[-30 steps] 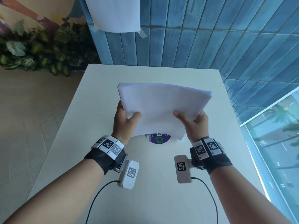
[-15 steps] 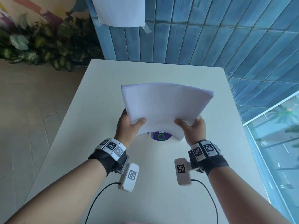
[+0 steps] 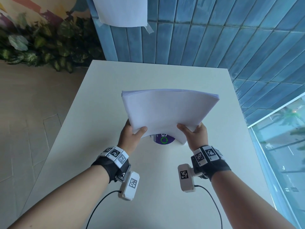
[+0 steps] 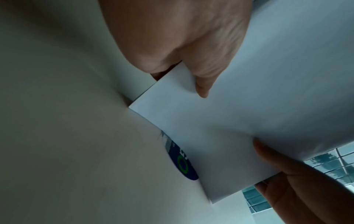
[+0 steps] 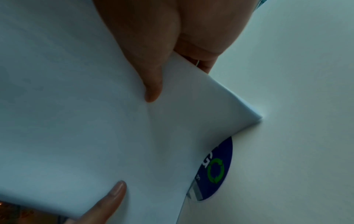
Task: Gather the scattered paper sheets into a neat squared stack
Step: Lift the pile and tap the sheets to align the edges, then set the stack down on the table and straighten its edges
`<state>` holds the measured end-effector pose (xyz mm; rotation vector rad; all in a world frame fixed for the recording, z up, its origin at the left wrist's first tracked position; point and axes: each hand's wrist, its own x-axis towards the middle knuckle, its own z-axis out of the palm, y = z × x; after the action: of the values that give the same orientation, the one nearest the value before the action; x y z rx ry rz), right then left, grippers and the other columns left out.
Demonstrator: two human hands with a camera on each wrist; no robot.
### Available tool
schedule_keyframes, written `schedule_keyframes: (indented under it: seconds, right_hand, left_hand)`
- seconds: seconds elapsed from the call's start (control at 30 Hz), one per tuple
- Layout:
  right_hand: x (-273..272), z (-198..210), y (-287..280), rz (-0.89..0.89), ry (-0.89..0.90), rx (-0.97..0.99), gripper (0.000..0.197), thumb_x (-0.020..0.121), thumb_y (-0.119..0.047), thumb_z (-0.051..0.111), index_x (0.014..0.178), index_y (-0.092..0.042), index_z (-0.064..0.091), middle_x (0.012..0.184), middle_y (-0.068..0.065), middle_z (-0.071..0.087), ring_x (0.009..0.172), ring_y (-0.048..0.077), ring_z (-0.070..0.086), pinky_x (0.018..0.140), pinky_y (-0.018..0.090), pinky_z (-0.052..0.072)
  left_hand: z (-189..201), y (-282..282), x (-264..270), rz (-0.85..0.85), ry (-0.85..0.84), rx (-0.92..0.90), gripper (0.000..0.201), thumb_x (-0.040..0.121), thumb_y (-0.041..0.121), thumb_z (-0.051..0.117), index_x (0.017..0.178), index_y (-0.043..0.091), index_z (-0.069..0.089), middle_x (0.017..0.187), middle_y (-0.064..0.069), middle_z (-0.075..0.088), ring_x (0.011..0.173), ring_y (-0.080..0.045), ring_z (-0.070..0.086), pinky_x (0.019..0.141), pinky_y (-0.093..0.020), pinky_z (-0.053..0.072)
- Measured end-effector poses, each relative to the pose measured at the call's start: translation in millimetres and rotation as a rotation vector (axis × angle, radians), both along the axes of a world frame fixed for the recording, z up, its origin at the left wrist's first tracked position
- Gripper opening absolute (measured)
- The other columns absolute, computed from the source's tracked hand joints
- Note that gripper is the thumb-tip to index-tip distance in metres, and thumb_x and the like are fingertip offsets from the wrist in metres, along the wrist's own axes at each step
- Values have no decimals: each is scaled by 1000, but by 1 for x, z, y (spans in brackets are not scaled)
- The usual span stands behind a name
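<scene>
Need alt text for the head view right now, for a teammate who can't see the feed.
Two hands, left hand and right hand, hold a stack of white paper upright by its lower corners, bottom edge down at a white table. A round purple sticker shows beneath it; blue tiled wall behind.

Bare forearms wear black wrist straps (image 3: pixel 112 169) with checkered marker tiles, white camera pods (image 3: pixel 186 177) and black cables (image 3: pixel 212 202).

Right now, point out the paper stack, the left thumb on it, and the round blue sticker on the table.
paper stack (image 3: pixel 166 111), head view, middle of the top sheet.
left thumb (image 3: pixel 141 129), head view, tip pressing the stack's near left corner.
round blue sticker (image 5: pixel 216 168), right wrist view, on its green arrow ring.
</scene>
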<state>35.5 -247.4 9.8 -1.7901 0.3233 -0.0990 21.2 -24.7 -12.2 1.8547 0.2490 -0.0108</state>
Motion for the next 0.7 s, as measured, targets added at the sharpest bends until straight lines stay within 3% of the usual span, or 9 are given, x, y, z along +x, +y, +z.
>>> schedule_keyframes:
  seconds: [0.13,0.23,0.33,0.43,0.57,0.63,0.7]
  right_hand:
    - [1,-1,1,0,24,-5,23,74,-12,76,93,-11,63,87,3,68,79,20,62,60,8,45]
    - [3,-1,-2,17,16,-56,27,73,-14,77,95,-5,65,86,6,69,77,23,63,56,6,45]
    - [5,2,-6,44,10,-112,24,71,-16,79,89,-9,65,85,7,71,77,26,65,65,26,51]
    - [5,9,-12,79,34,-172,25,69,-18,80,86,-12,63,79,5,68,73,25,63,63,28,48]
    - [-6,7,-14,103,217,-225,49,62,-16,84,101,-10,55,88,4,64,79,26,61,67,34,50]
    - [-15,-2,-10,116,329,-208,60,61,-14,85,110,-11,50,91,3,64,81,25,62,67,33,51]
    - [-24,-15,-6,128,409,-229,61,62,-13,84,113,-12,49,91,3,63,78,23,61,58,28,47]
  left_hand:
    - [-6,2,-1,2,44,37,46,80,33,64,122,18,56,115,5,68,105,-14,63,92,-29,48]
    - [-1,2,1,43,39,83,36,84,26,69,117,17,60,107,4,70,96,-14,65,85,-26,48]
    - [8,4,1,58,15,92,27,82,23,72,106,19,62,96,6,71,89,-14,67,76,-20,49]
    - [17,9,-4,1,46,127,24,78,24,76,95,14,62,88,2,72,80,-17,67,68,-20,51]
    - [12,18,-17,-73,212,129,27,72,23,80,93,13,66,90,-2,75,84,-23,71,77,-39,58]
    - [4,17,-27,-89,303,153,27,71,21,81,92,11,67,89,-4,74,83,-24,71,76,-38,58]
    - [-5,14,-36,-96,377,172,26,71,20,81,90,9,66,87,-3,73,80,-22,70,70,-32,56]
